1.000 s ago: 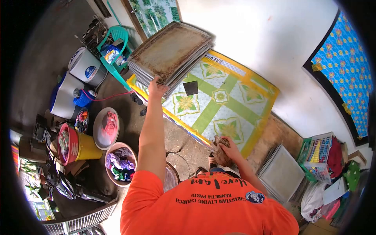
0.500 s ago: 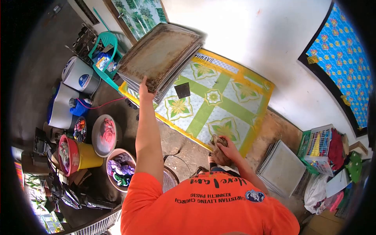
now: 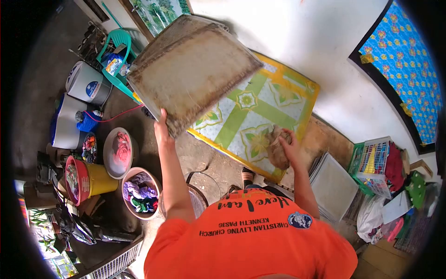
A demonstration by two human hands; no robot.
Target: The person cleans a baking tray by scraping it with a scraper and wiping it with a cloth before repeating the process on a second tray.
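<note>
A brown-stained metal baking tray (image 3: 195, 69) is tilted up off a stack of similar trays (image 3: 174, 33) on the table. My left hand (image 3: 162, 128) grips its near corner, with the fingers partly hidden along the edge. Over the near right part of the table, my right hand (image 3: 289, 145) is closed on a crumpled brown rag (image 3: 278, 151). A green, white and yellow patterned tablecloth (image 3: 253, 100) lies under the stack and the rag. The lifted tray hides part of the cloth.
Another stack of trays (image 3: 332, 183) stands on the floor at right, beside plastic baskets (image 3: 374, 160). Basins with clothes (image 3: 141, 190), a yellow bucket (image 3: 103, 181) and a green chair (image 3: 117, 39) are on the left. A white wall (image 3: 288, 28) borders the table.
My left hand has raised the top tray and shifted it right over the tablecloth, covering the dark square there. My right hand has moved up over the table with the rag.
</note>
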